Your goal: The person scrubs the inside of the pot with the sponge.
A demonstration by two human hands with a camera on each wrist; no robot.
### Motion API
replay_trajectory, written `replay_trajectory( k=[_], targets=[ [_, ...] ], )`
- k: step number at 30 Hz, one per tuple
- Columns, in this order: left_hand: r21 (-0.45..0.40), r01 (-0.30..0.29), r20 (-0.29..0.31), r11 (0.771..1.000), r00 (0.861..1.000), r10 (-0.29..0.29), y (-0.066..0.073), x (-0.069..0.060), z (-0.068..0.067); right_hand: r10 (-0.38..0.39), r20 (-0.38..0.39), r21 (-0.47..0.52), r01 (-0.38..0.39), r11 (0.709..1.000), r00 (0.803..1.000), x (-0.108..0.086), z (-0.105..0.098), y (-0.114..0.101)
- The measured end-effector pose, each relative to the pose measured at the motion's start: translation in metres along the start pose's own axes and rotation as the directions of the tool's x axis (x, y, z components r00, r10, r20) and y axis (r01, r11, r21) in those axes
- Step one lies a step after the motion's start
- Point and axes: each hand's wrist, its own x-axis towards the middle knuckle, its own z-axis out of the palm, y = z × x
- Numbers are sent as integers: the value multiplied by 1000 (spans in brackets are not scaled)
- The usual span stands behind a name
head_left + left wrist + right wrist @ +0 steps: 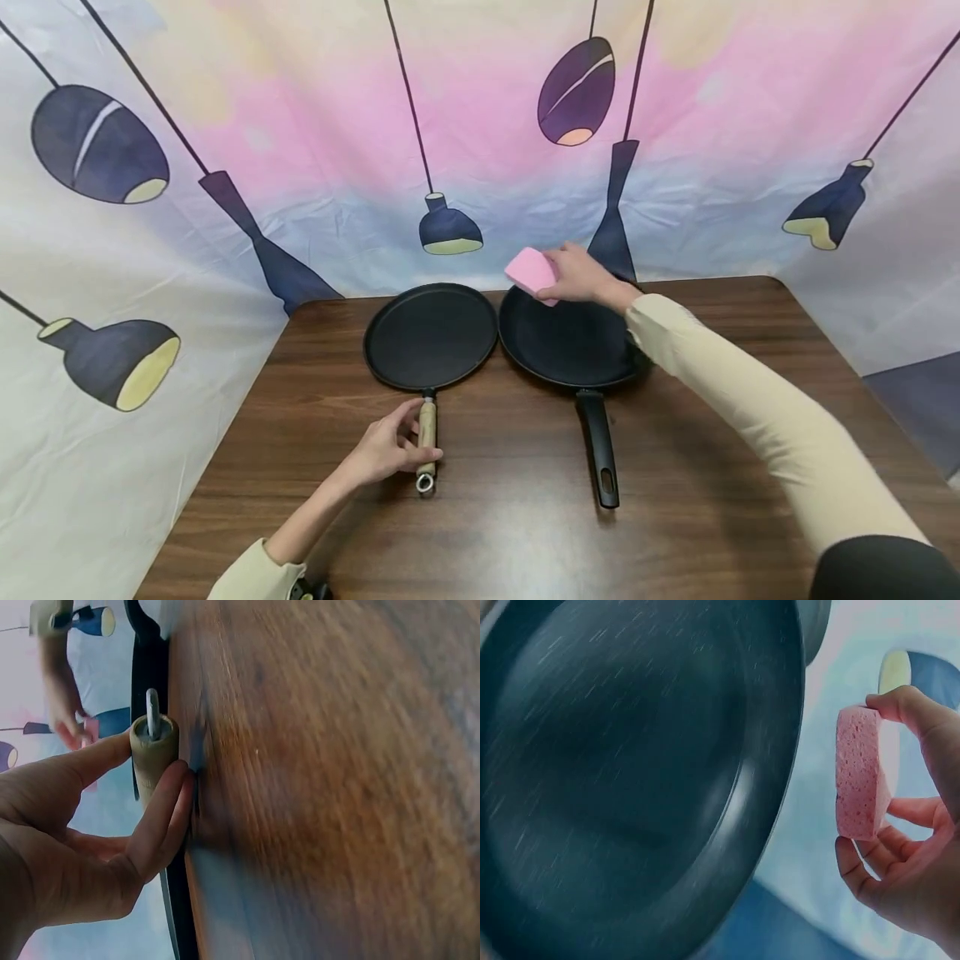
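Note:
My left hand [388,446] grips the wooden handle [427,433] of the flat round black pan [431,336], thumb on one side and fingers on the other, as the left wrist view also shows at the handle's end [154,754]. Between thumb and fingers of my right hand [581,275] is a pink sponge [531,272], held above the far part of the deeper black pan [566,342]. In the right wrist view the sponge [857,772] is pinched by its edges, apart from the pan [622,765].
Both pans lie side by side on the brown wooden table [510,517], rims close together. The deeper pan's black handle [598,450] points toward the near edge. A cloth backdrop [315,150] with printed lamps hangs behind the table.

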Motion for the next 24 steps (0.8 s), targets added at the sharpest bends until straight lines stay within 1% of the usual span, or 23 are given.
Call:
replay_trajectory(
  k=[3,7,9,11,13,15,18,21,22,24],
  targets=[
    [40,-6,-22,999,1000,7,0,0,2,-12,52,-7,13,1000,999,22,14,-21],
    [50,-8,-24,999,1000,9,-2,-2,6,-48,120,-30,52,998,992,47,39,-48],
    [58,-13,-30,998,999,15,-2,-3,7,-54,157,-48,62,997,986,57,52,-61],
    [61,-12,-37,998,999,14,-2,-3,6,-41,194,-70,56,996,980,65,63,-74],
    [58,-10,-38,998,999,12,-2,-3,5,-20,226,-95,42,995,974,69,73,-85],
    [45,-13,-23,999,1000,14,-1,-2,4,12,254,-116,18,993,967,72,81,-93],
    [33,-14,-1,999,1000,14,-1,-1,3,59,304,-177,-4,984,951,72,90,-99],
    [38,-17,6,999,1000,17,-1,-1,1,84,336,-255,5,967,938,71,96,-101],
    [40,-15,4,999,1000,15,-1,-1,1,90,347,-262,4,965,934,71,97,-102],
    [40,-14,-4,999,1000,14,-1,-2,-1,95,356,-243,-5,970,930,71,97,-106]
  ],
)
